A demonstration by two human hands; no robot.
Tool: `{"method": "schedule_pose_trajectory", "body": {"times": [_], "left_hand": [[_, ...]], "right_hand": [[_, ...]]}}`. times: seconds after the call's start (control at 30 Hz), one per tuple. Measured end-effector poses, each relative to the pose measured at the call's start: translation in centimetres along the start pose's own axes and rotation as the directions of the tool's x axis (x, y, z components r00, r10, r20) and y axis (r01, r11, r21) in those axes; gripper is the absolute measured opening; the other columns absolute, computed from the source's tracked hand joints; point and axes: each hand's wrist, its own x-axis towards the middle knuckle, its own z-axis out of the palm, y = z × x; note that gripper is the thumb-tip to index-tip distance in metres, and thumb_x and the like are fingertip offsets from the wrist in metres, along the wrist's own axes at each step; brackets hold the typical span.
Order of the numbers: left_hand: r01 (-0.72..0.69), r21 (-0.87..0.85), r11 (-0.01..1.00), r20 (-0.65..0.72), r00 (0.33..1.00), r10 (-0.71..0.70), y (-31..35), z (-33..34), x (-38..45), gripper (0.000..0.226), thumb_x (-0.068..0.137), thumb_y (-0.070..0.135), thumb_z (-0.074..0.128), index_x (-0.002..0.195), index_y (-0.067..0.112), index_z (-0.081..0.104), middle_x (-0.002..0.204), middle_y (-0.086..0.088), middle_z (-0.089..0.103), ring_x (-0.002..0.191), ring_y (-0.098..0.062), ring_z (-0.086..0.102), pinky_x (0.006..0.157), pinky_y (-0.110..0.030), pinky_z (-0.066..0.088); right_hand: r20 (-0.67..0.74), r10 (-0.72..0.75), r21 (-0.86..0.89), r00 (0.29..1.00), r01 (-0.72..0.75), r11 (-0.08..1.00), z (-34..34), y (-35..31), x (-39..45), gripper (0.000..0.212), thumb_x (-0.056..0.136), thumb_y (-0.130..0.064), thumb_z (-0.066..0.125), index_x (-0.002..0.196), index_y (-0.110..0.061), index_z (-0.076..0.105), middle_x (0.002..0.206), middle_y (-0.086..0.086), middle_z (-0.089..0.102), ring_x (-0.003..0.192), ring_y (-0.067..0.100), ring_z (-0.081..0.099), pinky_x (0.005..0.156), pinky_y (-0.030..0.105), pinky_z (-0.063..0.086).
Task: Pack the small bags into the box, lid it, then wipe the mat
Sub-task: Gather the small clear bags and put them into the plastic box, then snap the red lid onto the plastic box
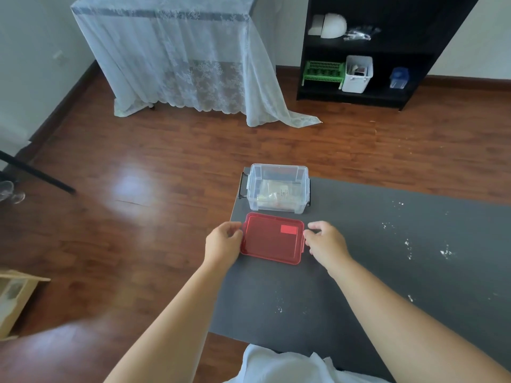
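A clear plastic box (pixel 278 172) with black side latches stands open at the far left corner of the dark grey mat (pixel 373 258). Small bags (pixel 276 193) lie inside it. Just in front of the box lies the red lid (pixel 272 241), flat on the mat. My left hand (pixel 224 241) grips the lid's left edge and my right hand (pixel 325 240) grips its right edge. White crumbs (pixel 445 252) are scattered over the mat's right side and near its middle.
A white cloth (pixel 282 366) lies at the mat's near edge. Wooden floor surrounds the mat. A lace-covered table (pixel 177 56) stands at the back, a black shelf (pixel 359 51) with bins back right, a wooden crate (pixel 13 299) at left.
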Motion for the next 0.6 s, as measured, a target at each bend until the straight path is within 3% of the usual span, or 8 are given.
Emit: {"method": "schedule_pose_trajectory", "body": {"times": [0.07,0.13,0.23,0.3,0.4,0.53,0.6], "left_hand": [[-0.046,0.033,0.998,0.007,0.999,0.045,0.4,0.1,-0.5,0.034,0.084,0.018,0.055,0.080,0.050,0.066,0.080,0.024,0.067,0.073,0.000,0.062,0.052,-0.010,0.039],[-0.064,0.066,0.996,0.026,0.998,0.062,0.8,0.0,-1.0,0.038,0.083,0.014,0.056,0.083,0.050,0.067,0.075,0.025,0.064,0.071,0.001,0.061,0.051,-0.009,0.039],[-0.044,0.032,0.999,0.055,0.998,0.042,1.1,-0.2,-1.6,0.035,0.083,0.014,0.058,0.100,0.041,0.072,0.074,0.019,0.066,0.057,0.002,0.056,0.045,-0.007,0.037],[-0.032,-0.032,0.999,0.066,0.997,0.034,1.2,-0.3,-2.2,0.033,0.082,0.015,0.059,0.102,0.039,0.072,0.072,0.016,0.067,0.049,0.003,0.051,0.043,-0.009,0.036],[-0.046,-0.159,0.986,0.061,0.997,0.056,1.3,-0.5,-3.3,0.032,0.081,0.016,0.060,0.095,0.042,0.071,0.081,0.016,0.069,0.055,-0.001,0.056,0.045,-0.016,0.039],[-0.091,-0.374,0.923,0.025,0.994,0.108,1.3,-0.7,-4.9,0.027,0.085,0.013,0.064,0.092,0.038,0.073,0.080,0.014,0.066,0.056,-0.014,0.043,0.045,-0.021,0.035],[-0.109,-0.472,0.875,-0.006,0.993,0.121,1.5,-0.8,-5.7,0.022,0.086,0.011,0.068,0.089,0.031,0.075,0.085,0.012,0.072,0.069,-0.010,0.057,0.056,-0.017,0.043]], "right_hand": [[0.015,-0.024,-0.065,1.000,0.025,0.998,0.1,0.3,-0.2,0.029,0.088,-0.024,0.060,0.117,-0.019,0.063,0.093,0.002,0.069,0.083,0.023,0.067,0.078,0.034,0.053],[0.022,-0.016,-0.074,1.000,0.017,0.997,-0.1,0.5,-0.4,0.028,0.086,-0.018,0.062,0.114,-0.018,0.066,0.088,0.003,0.070,0.081,0.024,0.068,0.078,0.037,0.055],[0.061,0.091,0.132,0.994,-0.098,0.986,-0.7,0.7,-0.7,0.030,0.085,-0.006,0.059,0.113,-0.013,0.067,0.074,0.005,0.067,0.059,0.020,0.060,0.061,0.034,0.056],[0.105,0.189,0.295,0.976,-0.212,0.932,-1.4,0.6,-1.2,0.026,0.087,-0.006,0.058,0.110,-0.011,0.068,0.074,0.005,0.063,0.057,0.018,0.057,0.054,0.029,0.052],[0.170,0.268,0.478,0.948,-0.317,0.819,-2.7,0.5,-2.2,0.017,0.090,-0.019,0.059,0.102,-0.010,0.067,0.082,0.008,0.060,0.063,0.024,0.063,0.055,0.031,0.052],[0.189,0.250,0.640,0.950,-0.312,0.702,-3.9,0.0,-3.8,0.016,0.093,-0.024,0.061,0.096,-0.009,0.065,0.081,0.013,0.064,0.074,0.029,0.068,0.064,0.034,0.054],[0.179,0.191,0.658,0.965,-0.262,0.706,-4.4,-0.3,-4.5,0.012,0.090,-0.019,0.067,0.092,-0.007,0.066,0.082,0.012,0.068,0.075,0.026,0.068,0.066,0.031,0.055]]}}
